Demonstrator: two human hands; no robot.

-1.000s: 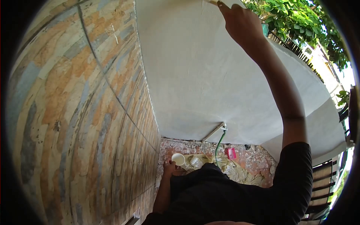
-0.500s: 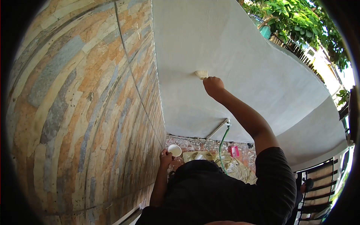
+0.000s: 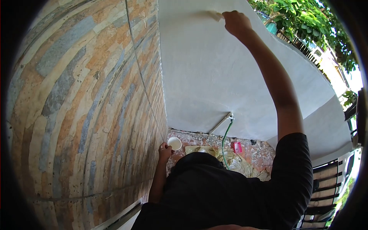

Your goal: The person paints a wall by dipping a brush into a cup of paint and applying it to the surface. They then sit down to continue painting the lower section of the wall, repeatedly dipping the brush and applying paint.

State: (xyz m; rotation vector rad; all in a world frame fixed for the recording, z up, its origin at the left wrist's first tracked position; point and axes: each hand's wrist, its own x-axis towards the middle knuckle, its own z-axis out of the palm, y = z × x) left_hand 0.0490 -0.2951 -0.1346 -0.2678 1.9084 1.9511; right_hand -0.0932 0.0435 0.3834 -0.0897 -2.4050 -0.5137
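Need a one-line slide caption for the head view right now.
Right hand presses a brush high on the white wall; left hand holds a white cup low beside the stone-tile wall.

Brush handle hidden in fist

My right hand sits high on the white wall again, brush pressed near the top, up from the mid-wall spot of half a second ago. My left hand carries the cup slightly higher and nearer the stone wall.
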